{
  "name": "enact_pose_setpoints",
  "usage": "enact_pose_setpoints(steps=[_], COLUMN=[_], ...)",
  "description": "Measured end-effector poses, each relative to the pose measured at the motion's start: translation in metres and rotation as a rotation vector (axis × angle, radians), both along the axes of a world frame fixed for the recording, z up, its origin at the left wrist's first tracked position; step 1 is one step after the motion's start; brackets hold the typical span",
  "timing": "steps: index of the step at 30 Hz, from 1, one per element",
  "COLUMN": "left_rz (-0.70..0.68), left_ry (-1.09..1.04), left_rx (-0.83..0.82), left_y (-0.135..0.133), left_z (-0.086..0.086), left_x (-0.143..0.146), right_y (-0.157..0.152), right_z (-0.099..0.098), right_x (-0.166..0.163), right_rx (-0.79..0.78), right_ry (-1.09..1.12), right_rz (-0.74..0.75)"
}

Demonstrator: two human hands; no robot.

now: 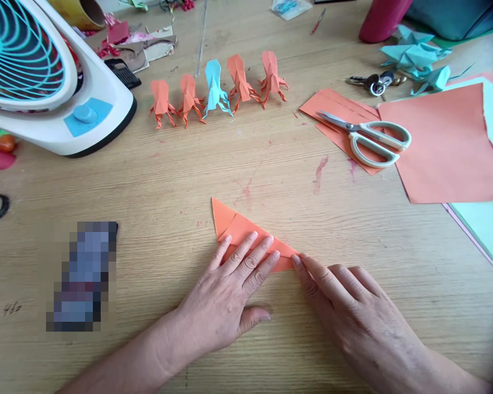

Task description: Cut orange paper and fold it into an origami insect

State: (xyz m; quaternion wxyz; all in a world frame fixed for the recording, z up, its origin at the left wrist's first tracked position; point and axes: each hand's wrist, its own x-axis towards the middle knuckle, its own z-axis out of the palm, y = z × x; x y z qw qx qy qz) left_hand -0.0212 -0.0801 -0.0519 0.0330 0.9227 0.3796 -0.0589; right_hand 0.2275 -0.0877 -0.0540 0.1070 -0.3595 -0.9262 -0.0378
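A folded piece of orange paper [246, 229] lies on the wooden table [168, 180], with one sharp corner pointing up and left. Spread flat across its middle, the fingers of my left hand [230, 290] press it down, the thumb stretched out to the right. My right hand [345, 306] pinches the paper's right tip between thumb and index finger, its other fingers curled. Part of the lower edge is hidden under my left fingers.
Several folded paper figures [213, 90] stand in a row behind the paper. Scissors [373, 137] rest on orange strips [326, 104], beside a larger orange sheet [447, 148]. A fan [102, 120] stands at the back left; a blurred phone-like object [82, 273] lies nearer.
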Motion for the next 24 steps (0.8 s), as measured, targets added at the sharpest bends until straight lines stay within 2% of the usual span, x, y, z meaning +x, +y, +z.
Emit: enact_pose_setpoints(steps=[8, 16, 24], left_rz=[0.013, 0.224, 0.223], left_ry=[-0.028, 0.033, 0.027], left_rx=[0.027, 0.158, 0.156], left_y=[0.001, -0.022, -0.02], left_z=[-0.001, 0.003, 0.007], left_x=[0.0, 0.03, 0.033], right_y=[-0.012, -0.01, 0.007], right_z=[-0.005, -0.005, -0.005], right_x=[0.024, 0.007, 0.0], right_rx=[-0.092, -0.109, -0.114], right_ry=[0.084, 0.145, 0.105], right_rz=[-0.069, -0.028, 0.03])
